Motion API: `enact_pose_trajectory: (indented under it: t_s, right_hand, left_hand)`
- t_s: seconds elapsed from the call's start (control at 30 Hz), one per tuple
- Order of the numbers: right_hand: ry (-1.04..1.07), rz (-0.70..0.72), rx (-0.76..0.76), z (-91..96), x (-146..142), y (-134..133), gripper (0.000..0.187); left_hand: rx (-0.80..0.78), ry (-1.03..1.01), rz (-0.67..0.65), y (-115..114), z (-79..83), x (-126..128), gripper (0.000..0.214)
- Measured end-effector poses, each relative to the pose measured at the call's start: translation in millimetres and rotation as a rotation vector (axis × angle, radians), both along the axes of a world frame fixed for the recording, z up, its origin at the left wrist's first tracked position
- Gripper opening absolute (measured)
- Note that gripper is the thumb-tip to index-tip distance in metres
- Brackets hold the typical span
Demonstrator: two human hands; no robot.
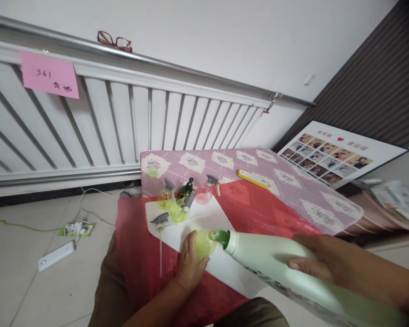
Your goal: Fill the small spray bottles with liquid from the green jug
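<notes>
My left hand is closed around a small yellow-green spray bottle with no spray head on it, tilted with its neck to the right. My right hand grips a large pale green detergent bottle, tipped so that its green spout meets or nearly meets the small bottle's neck. Whether liquid flows cannot be made out. Left of the hands lies a loose grey spray head with its clear tube. Beyond it stand yellow spray bottles, a dark green bottle and a pink spray bottle.
Red cloth and a white sheet cover part of the patterned table. A yellow box lies farther back. Behind runs a white radiator with glasses on its pipe. A power strip is on the floor.
</notes>
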State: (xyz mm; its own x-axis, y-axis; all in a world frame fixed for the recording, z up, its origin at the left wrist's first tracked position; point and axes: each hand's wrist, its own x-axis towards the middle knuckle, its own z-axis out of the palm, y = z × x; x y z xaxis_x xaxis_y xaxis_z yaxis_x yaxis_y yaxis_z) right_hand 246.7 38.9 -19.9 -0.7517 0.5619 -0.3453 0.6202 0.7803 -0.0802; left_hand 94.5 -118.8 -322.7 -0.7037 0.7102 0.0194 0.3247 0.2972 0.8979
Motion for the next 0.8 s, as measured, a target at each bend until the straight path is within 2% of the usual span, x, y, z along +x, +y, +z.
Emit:
enact_pose_trajectory:
  t_s: [0.07,0.27,0.37,0.53,0.7,0.8]
  right_hand:
    - [-0.04,-0.003,-0.073,2.8,-0.9,2.2,0.055]
    - [-0.069,-0.015,-0.121,3.9,-2.4,4.7,0.054]
    - [-0.087,-0.005,-0.121,5.7,-3.6,1.5,0.054]
    - [0.018,-0.025,-0.085,7.8,-4.8,-4.1,0.052]
    - [-0.067,-0.019,-0.125,4.5,-2.5,3.3,0.049]
    - [0.0,-0.027,-0.085,0.4,1.5,8.0,0.044]
  left_hand:
    - [0.01,-0.003,0.0,-0.3,0.5,0.1,0.081]
    - [0.005,0.005,0.005,0.0,1.5,0.2,0.081]
    - [0.001,0.008,0.003,-0.1,0.3,0.1,0.081]
    - [0.021,-0.004,-0.008,-0.6,-0.9,0.1,0.08]
    - [0.017,-0.003,0.0,-0.6,1.4,-0.1,0.081]
    - [0.014,-0.005,0.002,-0.7,2.8,-0.1,0.081]
